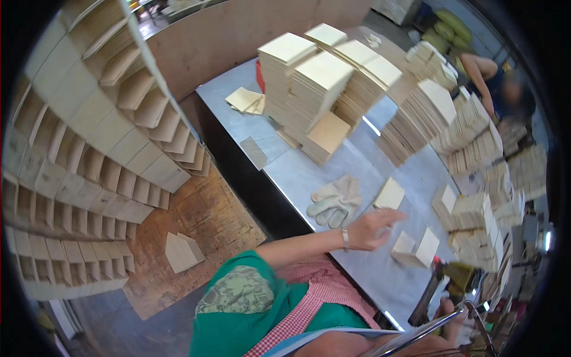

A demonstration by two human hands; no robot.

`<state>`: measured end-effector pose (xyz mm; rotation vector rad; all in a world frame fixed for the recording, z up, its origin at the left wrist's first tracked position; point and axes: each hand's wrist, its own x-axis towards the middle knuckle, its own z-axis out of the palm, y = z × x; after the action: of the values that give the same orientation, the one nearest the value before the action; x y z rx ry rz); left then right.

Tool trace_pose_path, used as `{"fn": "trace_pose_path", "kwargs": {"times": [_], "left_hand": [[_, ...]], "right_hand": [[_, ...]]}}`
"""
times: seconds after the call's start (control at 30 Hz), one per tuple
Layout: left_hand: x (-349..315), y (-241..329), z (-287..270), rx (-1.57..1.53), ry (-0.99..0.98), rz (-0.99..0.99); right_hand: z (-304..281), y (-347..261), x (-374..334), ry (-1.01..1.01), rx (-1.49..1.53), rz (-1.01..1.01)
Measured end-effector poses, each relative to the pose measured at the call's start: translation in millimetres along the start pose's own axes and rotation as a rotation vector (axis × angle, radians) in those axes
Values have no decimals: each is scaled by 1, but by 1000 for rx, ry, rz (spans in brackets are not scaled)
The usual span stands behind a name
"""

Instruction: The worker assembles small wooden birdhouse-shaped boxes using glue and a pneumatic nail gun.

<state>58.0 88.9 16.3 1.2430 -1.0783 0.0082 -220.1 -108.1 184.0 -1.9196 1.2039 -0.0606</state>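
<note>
My left hand [370,229] reaches over the table, its fingers somewhat blurred but apart, with nothing visible in them. Just beyond it lies a small pale wooden panel [389,193]. To its right stands a small angled wooden piece [417,247] of joined panels. At the lower right, my right hand [447,314] appears wrapped round the handle of a nail gun [429,293] with a black magazine and an olive body; its fingers are partly hidden. A whitish work glove [337,201] lies on the table beside my left wrist.
Tall stacks of pale panels [321,71] stand across the metal-topped table [291,175]; more stacks [470,211] line its right side. Open-fronted wooden pieces [89,157] are piled high at left. Two pointed panels [183,252] lie on a wooden board. A person [485,83] works at far right.
</note>
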Motion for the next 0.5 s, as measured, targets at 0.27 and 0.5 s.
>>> {"fn": "trace_pose_path", "kwargs": {"times": [0.27, 0.5], "left_hand": [[6, -43, -282, 445, 937, -270], [48, -105, -402, 932, 917, -355]], "right_hand": [[-64, 136, 32, 312, -734, -1133], [-31, 70, 10, 359, -384, 71]]}}
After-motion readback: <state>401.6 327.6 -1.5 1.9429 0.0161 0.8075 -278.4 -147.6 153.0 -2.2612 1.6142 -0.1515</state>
